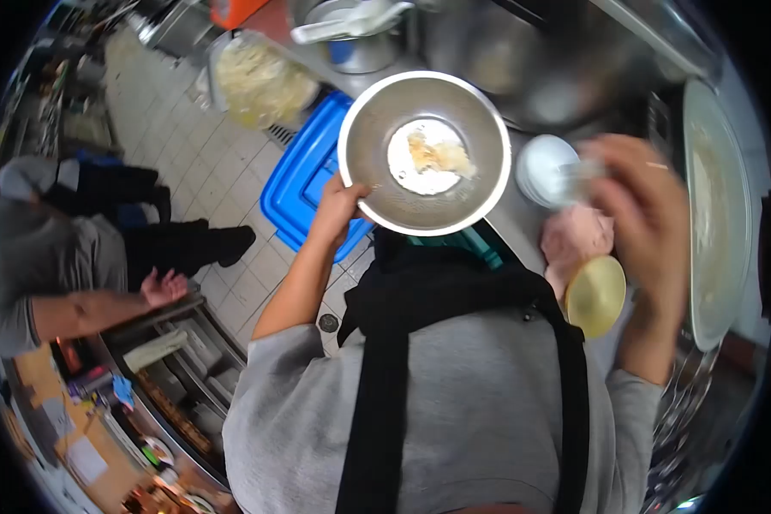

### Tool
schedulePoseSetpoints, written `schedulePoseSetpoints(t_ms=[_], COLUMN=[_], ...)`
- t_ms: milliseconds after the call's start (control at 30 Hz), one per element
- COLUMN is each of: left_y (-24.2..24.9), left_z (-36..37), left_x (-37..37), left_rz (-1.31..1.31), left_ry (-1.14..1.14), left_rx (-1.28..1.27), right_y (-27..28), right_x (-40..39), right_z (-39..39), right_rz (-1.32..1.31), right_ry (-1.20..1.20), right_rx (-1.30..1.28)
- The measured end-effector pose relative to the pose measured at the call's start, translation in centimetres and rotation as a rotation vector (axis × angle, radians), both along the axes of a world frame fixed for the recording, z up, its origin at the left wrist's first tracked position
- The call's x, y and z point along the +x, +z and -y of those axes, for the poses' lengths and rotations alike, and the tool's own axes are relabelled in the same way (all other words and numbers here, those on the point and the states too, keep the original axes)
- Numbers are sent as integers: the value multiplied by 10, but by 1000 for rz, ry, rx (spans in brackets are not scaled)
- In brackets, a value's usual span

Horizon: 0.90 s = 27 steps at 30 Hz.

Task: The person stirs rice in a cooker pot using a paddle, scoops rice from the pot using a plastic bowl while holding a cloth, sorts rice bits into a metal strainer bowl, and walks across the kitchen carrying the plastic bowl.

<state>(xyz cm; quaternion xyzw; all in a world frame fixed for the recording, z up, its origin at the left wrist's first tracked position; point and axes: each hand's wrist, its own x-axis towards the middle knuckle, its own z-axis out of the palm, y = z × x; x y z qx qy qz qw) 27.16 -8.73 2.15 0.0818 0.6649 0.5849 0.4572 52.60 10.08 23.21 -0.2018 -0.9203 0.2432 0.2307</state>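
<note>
My left hand (343, 206) grips the near left rim of a steel mixing bowl (360, 141), thumb over the edge. On the bowl's bottom lies a small pale, yellowish-brown mass (437, 154) beside a bright patch of glare. My right hand (630, 188) is smeared by motion to the right of the bowl. Its fingers look pinched around a small translucent object (581, 178), too blurred to name. Just left of that hand stand stacked small white dishes (544, 167) on the counter. Below them are a crumpled pink cloth (576, 236) and a yellow bowl (596, 297).
A blue plastic lid or tub (295, 184) is left of the steel bowl. Behind it sits a bag of pale food (261, 81). A steel pot (351, 51) stands at the back. A large oval tray (715, 223) leans right. Another person (68, 248) is at left.
</note>
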Motion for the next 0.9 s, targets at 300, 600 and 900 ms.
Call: schedulePoseSetpoints(t_ms=[300, 600, 900], left_y=[-13, -81, -185], left_z=[66, 58, -46], left_x=[-73, -313, -466], left_rz=[-64, -232, 295], left_ry=[309, 787, 439], left_rx=[10, 58, 199], right_y=[-72, -117, -101], right_x=[-59, -33, 53], right_z=[13, 23, 50], right_rz=[44, 247, 378], right_ry=[27, -361, -899], right_rx=[-160, -219, 37])
